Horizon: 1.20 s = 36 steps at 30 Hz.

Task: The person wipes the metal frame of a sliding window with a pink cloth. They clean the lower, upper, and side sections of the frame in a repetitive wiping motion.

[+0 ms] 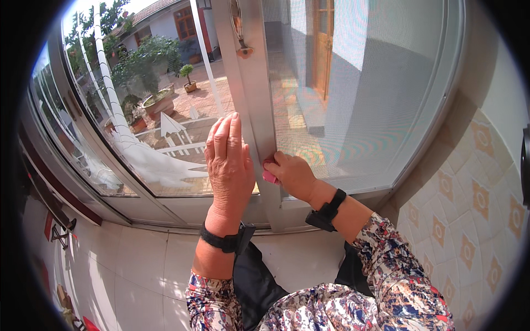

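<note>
My left hand (230, 161) is raised flat in front of the glass door pane (192, 93), palm toward it and fingers stretched upward. Nothing shows in that hand; I cannot tell whether its palm touches the glass. Pinched in my right hand (296, 176) is a small pink cloth or sponge (271, 178). It lies against the metal door stile (254, 99), low down beside the insect screen (364, 120). My fingers cover part of the pink piece. Both wrists wear black straps with small black modules.
A door handle (237, 20) sits higher on the stile. White tree and fence decals (145, 159) cover part of the glass. Patterned wall tiles (459, 231) stand at the right. A red and black object (58, 231) is at the left on the pale floor (136, 265).
</note>
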Each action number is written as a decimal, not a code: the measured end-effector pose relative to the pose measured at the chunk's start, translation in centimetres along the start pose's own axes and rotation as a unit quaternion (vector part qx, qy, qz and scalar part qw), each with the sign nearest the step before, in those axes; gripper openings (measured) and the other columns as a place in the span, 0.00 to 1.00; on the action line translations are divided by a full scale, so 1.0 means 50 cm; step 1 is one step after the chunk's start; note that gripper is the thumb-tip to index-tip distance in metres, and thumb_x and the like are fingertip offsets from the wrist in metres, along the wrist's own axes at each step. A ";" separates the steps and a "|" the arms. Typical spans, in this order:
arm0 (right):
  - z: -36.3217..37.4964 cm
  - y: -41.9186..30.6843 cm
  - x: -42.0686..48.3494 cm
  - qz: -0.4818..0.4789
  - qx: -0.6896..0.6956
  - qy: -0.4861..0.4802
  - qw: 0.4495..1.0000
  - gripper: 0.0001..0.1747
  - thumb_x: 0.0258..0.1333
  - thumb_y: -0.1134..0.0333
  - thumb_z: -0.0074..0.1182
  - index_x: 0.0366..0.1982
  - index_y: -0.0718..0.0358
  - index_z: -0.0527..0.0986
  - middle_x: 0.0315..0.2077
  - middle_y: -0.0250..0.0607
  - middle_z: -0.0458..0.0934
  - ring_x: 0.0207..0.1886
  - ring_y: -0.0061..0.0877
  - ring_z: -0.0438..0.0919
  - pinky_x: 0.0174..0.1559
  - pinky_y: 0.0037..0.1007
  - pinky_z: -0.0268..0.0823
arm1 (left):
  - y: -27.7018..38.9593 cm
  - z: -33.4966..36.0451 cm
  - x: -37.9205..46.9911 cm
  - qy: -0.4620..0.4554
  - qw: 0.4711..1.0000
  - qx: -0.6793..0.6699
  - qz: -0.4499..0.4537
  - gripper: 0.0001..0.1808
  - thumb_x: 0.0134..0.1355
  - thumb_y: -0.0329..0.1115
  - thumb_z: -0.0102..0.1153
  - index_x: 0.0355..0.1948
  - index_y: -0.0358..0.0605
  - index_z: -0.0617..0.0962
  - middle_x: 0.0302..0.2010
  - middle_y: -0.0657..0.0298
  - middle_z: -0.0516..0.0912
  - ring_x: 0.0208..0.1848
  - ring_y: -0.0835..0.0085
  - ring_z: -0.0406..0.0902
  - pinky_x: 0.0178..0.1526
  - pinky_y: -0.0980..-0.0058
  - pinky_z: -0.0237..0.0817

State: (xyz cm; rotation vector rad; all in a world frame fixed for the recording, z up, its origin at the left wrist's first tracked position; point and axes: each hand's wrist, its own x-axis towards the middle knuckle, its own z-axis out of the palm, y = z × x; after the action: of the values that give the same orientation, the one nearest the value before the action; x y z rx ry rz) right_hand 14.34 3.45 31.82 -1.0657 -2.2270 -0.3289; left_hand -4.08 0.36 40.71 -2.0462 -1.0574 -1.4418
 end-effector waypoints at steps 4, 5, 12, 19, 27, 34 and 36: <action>0.038 0.002 -0.125 0.131 0.113 -0.094 0.980 0.14 0.52 0.69 0.61 0.43 0.53 0.80 0.39 0.40 0.76 0.39 0.42 0.80 0.39 0.40 0.75 | 0.033 0.020 0.138 0.015 0.998 0.048 0.037 0.35 0.58 0.23 0.55 0.69 0.39 0.66 0.57 0.51 0.73 0.59 0.51 0.72 0.60 0.56 0.65; 0.038 0.003 -0.159 0.159 0.139 -0.093 0.973 0.14 0.52 0.69 0.62 0.43 0.53 0.80 0.38 0.40 0.77 0.39 0.42 0.80 0.40 0.39 0.75 | 0.035 0.030 0.162 0.014 0.998 0.046 0.033 0.34 0.59 0.24 0.55 0.69 0.39 0.66 0.56 0.51 0.74 0.56 0.50 0.74 0.56 0.56 0.68; 0.033 0.012 -0.356 0.233 0.264 -0.124 0.928 0.14 0.50 0.64 0.67 0.41 0.54 0.83 0.36 0.41 0.78 0.39 0.43 0.80 0.42 0.39 0.73 | 0.023 0.083 0.264 0.043 0.994 0.091 0.045 0.33 0.63 0.25 0.50 0.70 0.41 0.61 0.49 0.46 0.78 0.44 0.45 0.80 0.40 0.53 0.75; 0.058 0.043 -0.461 0.270 0.271 -0.143 0.913 0.16 0.47 0.67 0.69 0.42 0.55 0.83 0.35 0.42 0.79 0.39 0.42 0.80 0.42 0.38 0.73 | 0.048 0.086 0.278 0.025 0.989 0.139 -0.043 0.29 0.64 0.27 0.50 0.67 0.43 0.61 0.49 0.43 0.80 0.42 0.43 0.83 0.39 0.51 0.77; 0.072 0.062 -0.473 0.279 0.268 -0.100 0.917 0.19 0.45 0.68 0.69 0.43 0.54 0.83 0.35 0.42 0.79 0.39 0.42 0.81 0.43 0.37 0.74 | 0.037 0.077 0.258 0.007 0.993 0.111 -0.048 0.28 0.68 0.32 0.48 0.67 0.48 0.59 0.34 0.44 0.85 0.34 0.45 0.85 0.32 0.51 0.76; 0.065 0.064 -0.472 0.285 0.265 -0.088 0.917 0.18 0.45 0.69 0.68 0.43 0.55 0.83 0.34 0.43 0.79 0.38 0.43 0.81 0.42 0.38 0.74 | 0.032 0.087 0.277 0.025 0.990 0.111 -0.087 0.33 0.66 0.31 0.48 0.71 0.57 0.58 0.31 0.47 0.85 0.34 0.43 0.84 0.35 0.51 0.75; 0.066 0.066 -0.472 0.282 0.263 -0.083 0.919 0.17 0.46 0.69 0.68 0.42 0.55 0.83 0.34 0.43 0.79 0.38 0.44 0.81 0.42 0.38 0.74 | 0.032 0.085 0.271 0.042 0.992 0.106 -0.061 0.33 0.65 0.29 0.48 0.70 0.54 0.56 0.24 0.46 0.83 0.30 0.43 0.84 0.31 0.51 0.75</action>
State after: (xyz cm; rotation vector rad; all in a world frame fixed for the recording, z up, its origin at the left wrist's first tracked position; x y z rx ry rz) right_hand 26.42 -7.21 13.98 -1.3842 -1.8600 0.5950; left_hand 2.06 6.99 51.77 -1.7855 -1.2621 -1.3951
